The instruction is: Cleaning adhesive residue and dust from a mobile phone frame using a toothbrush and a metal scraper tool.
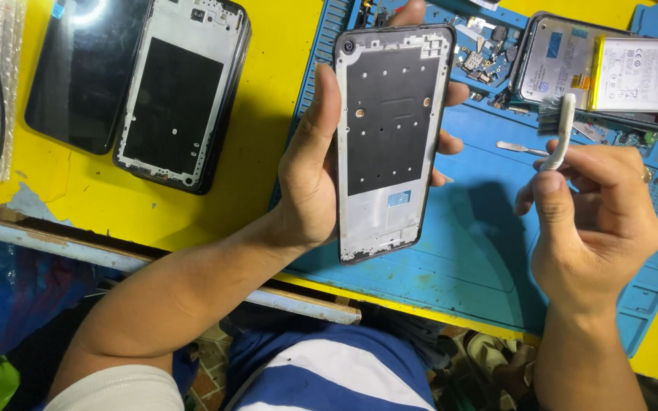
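Two hands are at work above a blue work mat point(451, 251) that lies on a yellow table point(268, 114). The left hand point(314, 175) is clamped on a stripped phone frame point(390, 137), held upright with its inner side toward the camera: the thumb presses along the frame's left edge, the fingertips wrap round the right edge, and one fingertip shows over the top. The frame has a dark sheet across its middle, bare silvery metal below it, and a camera hole in its upper left corner.

The right hand point(595, 221) is well to the right of the frame, not touching it, and is closed round the handle of a small white brush point(557, 129). The brush points up and slightly left, its dark bristles at the top, beside the frame's upper right but apart from it.

Behind the brush, at the far edge of the mat, lies an opened phone point(550, 57) with a yellow-edged battery point(637, 72) on it. Small loose parts point(485, 53) are scattered between that phone and the held frame, and a thin metal pry tool point(519, 148) lies on the mat between the hands. On the table to the left rest a second frame point(180, 91) and, under its left edge, a dark glass panel point(78, 72).
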